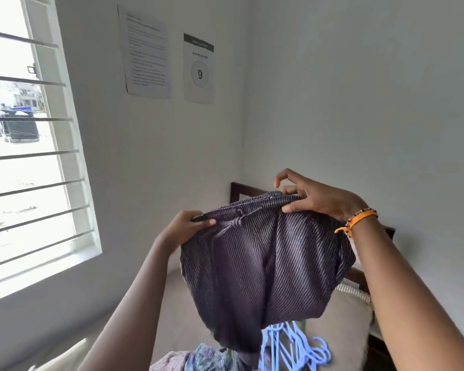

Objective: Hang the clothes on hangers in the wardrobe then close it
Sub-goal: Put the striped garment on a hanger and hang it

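I see a corner of a white-walled room with a barred window on the left and two printed paper sheets stuck on the wall, one marked with a 9. Below lies a bed with a beige sheet, a beige pillow and a dark wooden headboard.

I hold a dark purple pinstriped pair of drawstring shorts up in the air over the bed. My left hand pinches the waistband's left end, thumb on the front. My right hand, with an orange bracelet on the wrist, grips the waistband's right end, thumb on the front, the index finger lifted free above it.

Under the hanging shorts lie a bunch of light blue plastic hangers and a heap of pale patterned clothes, both partly hidden by the fabric.
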`<state>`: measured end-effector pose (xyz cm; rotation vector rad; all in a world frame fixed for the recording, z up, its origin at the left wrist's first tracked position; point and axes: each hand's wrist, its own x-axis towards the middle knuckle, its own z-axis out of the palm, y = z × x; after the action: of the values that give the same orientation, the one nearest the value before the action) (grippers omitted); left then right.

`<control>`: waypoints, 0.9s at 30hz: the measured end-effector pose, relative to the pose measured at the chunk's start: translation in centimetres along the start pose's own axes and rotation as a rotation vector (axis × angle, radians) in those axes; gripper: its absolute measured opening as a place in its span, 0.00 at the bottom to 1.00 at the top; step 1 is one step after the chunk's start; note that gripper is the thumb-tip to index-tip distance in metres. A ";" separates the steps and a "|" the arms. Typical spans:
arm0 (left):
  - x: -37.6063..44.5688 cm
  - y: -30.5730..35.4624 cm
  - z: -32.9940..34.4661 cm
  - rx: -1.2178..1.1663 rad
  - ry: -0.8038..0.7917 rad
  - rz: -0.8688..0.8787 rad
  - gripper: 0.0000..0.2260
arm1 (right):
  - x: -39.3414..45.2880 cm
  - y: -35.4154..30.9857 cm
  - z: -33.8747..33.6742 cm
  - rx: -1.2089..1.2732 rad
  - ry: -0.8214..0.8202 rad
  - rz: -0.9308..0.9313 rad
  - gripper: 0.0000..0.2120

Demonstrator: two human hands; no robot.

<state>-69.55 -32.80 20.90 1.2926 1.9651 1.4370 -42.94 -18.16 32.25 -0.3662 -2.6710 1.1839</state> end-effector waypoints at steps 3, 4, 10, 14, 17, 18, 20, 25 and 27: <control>2.2 1.6 -0.8 0.154 0.196 0.055 0.20 | -0.4 -0.5 0.5 -0.151 -0.076 -0.032 0.22; 2.7 2.2 -1.0 0.238 0.237 0.039 0.21 | -0.1 -0.5 0.9 -0.257 -0.121 -0.029 0.25; 3.1 6.1 -1.7 0.512 0.386 0.008 0.27 | 2.2 1.3 2.0 -0.681 -0.297 0.281 0.34; 2.9 7.3 -1.3 0.470 0.264 0.047 0.17 | 3.0 2.6 0.3 -0.468 -0.199 0.354 0.36; 2.3 7.9 -0.4 0.235 0.196 0.026 0.10 | 3.2 2.5 -0.1 -0.016 -0.090 0.294 0.32; 2.0 8.2 -0.1 0.109 0.165 0.014 0.09 | 3.5 2.3 -0.2 0.133 -0.061 0.274 0.33; 1.0 9.0 0.8 -0.138 0.086 -0.004 0.07 | 4.7 2.4 0.1 0.395 0.051 0.225 0.36; -0.7 10.1 3.5 -0.743 -0.175 0.082 0.12 | 7.3 0.4 2.8 0.940 0.530 0.120 0.01; -0.8 10.2 4.2 -0.753 -0.207 0.164 0.27 | 7.9 -0.6 3.2 0.976 0.689 0.107 0.01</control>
<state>-61.43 -30.67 28.09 1.1817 1.0272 1.7834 -51.37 -18.40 31.21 -0.5838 -1.3175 1.7867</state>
